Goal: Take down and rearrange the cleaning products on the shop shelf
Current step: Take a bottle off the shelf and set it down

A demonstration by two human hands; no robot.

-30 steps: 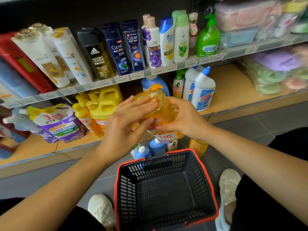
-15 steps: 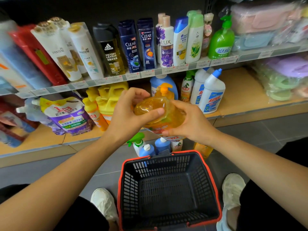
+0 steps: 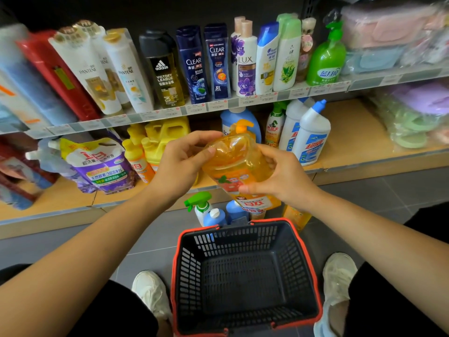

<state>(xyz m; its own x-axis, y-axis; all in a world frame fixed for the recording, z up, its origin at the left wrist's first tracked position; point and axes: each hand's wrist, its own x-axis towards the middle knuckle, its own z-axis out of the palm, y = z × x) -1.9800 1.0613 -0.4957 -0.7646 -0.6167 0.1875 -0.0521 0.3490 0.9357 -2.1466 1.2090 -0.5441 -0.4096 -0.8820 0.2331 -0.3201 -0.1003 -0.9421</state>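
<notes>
A shop shelf unit fills the upper half of the frame above a grey tiled floor (image 3: 388, 190). Its upper shelf (image 3: 267, 99) carries an upright row of shampoo and body-wash bottles, ending in a green pump bottle (image 3: 325, 59) at the upper right. On the lower shelf (image 3: 352, 132), a wooden board, stand a purple refill pouch (image 3: 102, 164) at the left, yellow jugs (image 3: 165, 135) near the centre and white toilet-cleaner bottles (image 3: 312, 135) right of centre. In the middle of the frame, in front of the lower shelf and above the basket's far rim, both hands hold an orange detergent bottle (image 3: 235, 164), tilted with its pump end uppermost. The left hand (image 3: 179, 164) curls its fingers and thumb round the bottle's upper part, and the right hand (image 3: 284, 176) has its grip closed round the body, fingers over the label. Below them a black basket (image 3: 194, 251) with a red rim sits on the floor between two white shoes (image 3: 150, 293). Just beyond the basket, a green-trigger spray bottle (image 3: 200, 205) and blue bottles (image 3: 216, 217) stand on the floor.
</notes>
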